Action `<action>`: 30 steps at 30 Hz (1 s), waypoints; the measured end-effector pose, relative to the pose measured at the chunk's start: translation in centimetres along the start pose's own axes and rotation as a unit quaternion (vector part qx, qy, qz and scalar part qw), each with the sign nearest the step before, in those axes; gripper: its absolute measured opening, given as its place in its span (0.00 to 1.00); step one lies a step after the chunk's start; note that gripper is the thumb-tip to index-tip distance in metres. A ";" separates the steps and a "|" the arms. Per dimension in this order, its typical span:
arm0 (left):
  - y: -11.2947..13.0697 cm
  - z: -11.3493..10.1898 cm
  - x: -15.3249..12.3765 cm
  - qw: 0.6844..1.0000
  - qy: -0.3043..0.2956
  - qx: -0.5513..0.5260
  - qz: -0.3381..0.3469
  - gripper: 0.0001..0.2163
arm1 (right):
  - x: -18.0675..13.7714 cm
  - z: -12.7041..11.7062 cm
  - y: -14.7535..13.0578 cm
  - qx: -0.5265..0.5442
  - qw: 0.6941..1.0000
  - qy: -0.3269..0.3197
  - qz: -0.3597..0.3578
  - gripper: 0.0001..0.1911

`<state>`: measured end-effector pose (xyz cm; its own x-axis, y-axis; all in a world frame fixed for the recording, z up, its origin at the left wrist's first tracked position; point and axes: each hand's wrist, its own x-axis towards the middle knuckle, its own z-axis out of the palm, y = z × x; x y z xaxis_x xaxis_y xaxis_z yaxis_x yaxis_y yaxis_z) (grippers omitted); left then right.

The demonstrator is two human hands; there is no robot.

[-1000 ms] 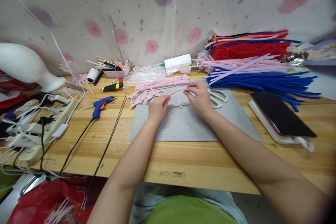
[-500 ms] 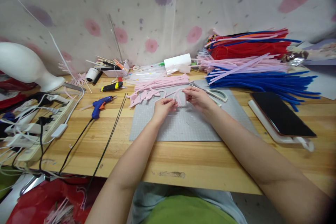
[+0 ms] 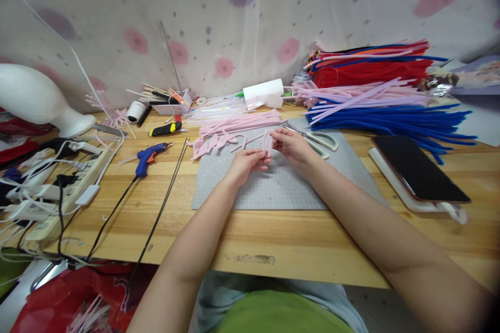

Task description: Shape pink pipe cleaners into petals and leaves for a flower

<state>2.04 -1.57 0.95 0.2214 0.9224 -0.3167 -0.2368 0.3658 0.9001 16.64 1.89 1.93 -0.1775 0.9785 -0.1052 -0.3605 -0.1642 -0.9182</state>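
Between my two hands a pale pink pipe cleaner (image 3: 266, 138) curves up in a narrow loop, above the grey cutting mat (image 3: 281, 190). My left hand (image 3: 250, 162) pinches one end of it, and my right hand (image 3: 289, 144) pinches the other at a slightly higher spot. Left of my hands lie pink pipe-cleaner petal shapes (image 3: 213, 143) and a bent pink piece (image 3: 242, 138). Scissors (image 3: 322, 143) with pale handles rest behind my right hand. A bundle of pink pipe cleaners (image 3: 240, 122) lies along the mat's far edge.
Blue (image 3: 390, 122) and red pipe cleaners (image 3: 375, 74) are piled at the back right, near a phone (image 3: 422, 169). On the left are a blue glue gun (image 3: 148, 158), a yellow-black cutter (image 3: 166, 129), a power strip (image 3: 74, 197) and a white foam head (image 3: 35, 96).
My left hand has moved a little to the right, closer to my right hand. The pipe cleaner between them has bent from a wide arch into a tighter loop.
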 end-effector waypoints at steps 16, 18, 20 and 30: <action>0.3 0.5 -0.3 1.000 0.021 -0.008 0.011 0.10 | -0.4 0.5 0.3 -0.063 0.996 -0.059 -0.017 0.16; 0.3 0.5 -0.4 1.000 0.018 -0.007 0.016 0.10 | -0.3 0.5 0.4 -0.073 0.996 -0.055 -0.022 0.16; 0.4 0.5 -0.4 1.000 0.015 -0.002 0.019 0.10 | -0.2 0.4 0.4 -0.077 0.995 -0.048 -0.028 0.16; 0.3 0.4 -0.4 1.000 0.007 0.020 0.015 0.11 | -0.1 0.3 0.6 -0.072 0.995 -0.048 -0.048 0.17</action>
<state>2.27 -1.85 1.50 0.2009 0.9348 -0.2930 -0.2042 0.3325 0.9207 16.15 1.66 1.53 -0.2381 0.9711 0.0162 -0.2455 -0.0441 -0.9684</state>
